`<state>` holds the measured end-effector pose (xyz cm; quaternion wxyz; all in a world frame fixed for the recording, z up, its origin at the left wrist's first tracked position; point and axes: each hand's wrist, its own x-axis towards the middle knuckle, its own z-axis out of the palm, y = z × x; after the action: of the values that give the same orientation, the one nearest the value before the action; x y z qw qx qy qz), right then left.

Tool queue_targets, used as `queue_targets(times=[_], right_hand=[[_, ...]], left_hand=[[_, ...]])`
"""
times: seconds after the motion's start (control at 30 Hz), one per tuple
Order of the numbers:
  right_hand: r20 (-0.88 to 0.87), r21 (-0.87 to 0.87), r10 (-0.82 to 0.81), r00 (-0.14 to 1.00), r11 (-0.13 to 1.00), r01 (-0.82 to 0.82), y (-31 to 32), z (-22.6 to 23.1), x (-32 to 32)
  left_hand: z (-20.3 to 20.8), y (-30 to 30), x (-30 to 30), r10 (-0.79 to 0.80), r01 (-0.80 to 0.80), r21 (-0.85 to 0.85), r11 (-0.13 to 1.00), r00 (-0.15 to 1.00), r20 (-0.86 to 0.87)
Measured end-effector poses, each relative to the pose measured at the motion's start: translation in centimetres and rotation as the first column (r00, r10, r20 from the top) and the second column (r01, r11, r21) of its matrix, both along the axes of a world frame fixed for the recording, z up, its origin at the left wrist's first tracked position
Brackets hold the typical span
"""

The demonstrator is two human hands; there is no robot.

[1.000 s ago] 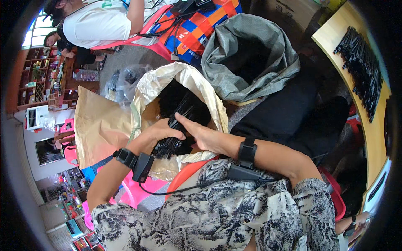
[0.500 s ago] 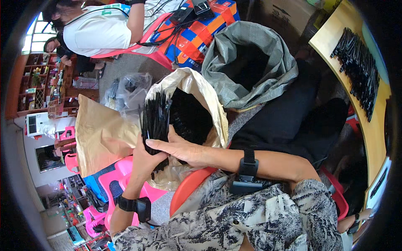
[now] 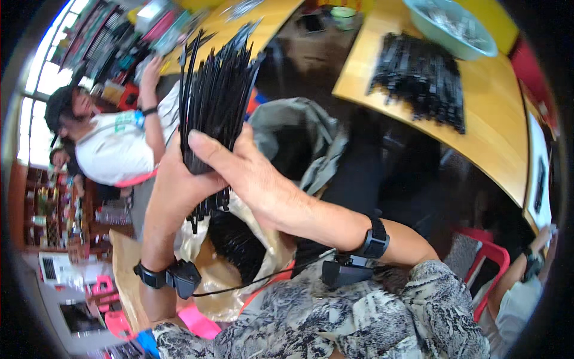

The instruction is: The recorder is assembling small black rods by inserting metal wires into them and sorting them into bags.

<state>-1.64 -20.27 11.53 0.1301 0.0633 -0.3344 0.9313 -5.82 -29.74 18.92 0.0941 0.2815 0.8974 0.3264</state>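
A thick bundle of thin black sticks (image 3: 218,96) stands upright in front of me, gripped by both hands. My left hand (image 3: 170,170) wraps round its lower left side. My right hand (image 3: 239,161) closes round the other side, its thumb lying across the front of the sticks. The lower ends poke out beneath my palms. Below my forearms stands a tan bag (image 3: 206,263), open at the top, with more black sticks (image 3: 236,242) inside. Exactly what kind of sticks they are cannot be made out.
Beyond my hands stands an open grey woven sack (image 3: 326,143). On the yellow table (image 3: 496,137) at right lie a row of black sticks (image 3: 418,81) and a pale blue basin (image 3: 454,30). A person in white (image 3: 116,146) sits at left; another person's arm (image 3: 508,281) shows at lower right.
Both hands have lifted the bundle up and away from the bag's mouth. My view has swung toward the tables, so more of them shows. The person in white now has an arm raised.
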Motion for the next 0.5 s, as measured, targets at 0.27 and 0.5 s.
queue_targets(times=[0.27, 0.5], right_hand=[[0.223, 0.038, -0.339, 0.914, 0.940, 0.339, 15.0, 3.4, 6.1], [0.368, 0.192, -0.586, 0.722, 0.807, 0.558, 27.8, -2.7, 14.3]], left_hand=[[-0.5, 17.4, -0.2, -0.446, 0.425, 0.201, 0.883, 0.892, 0.072], [-8.4, 32.7, 7.0, -0.614, 0.500, 0.357, 0.789, 0.666, 0.425]])
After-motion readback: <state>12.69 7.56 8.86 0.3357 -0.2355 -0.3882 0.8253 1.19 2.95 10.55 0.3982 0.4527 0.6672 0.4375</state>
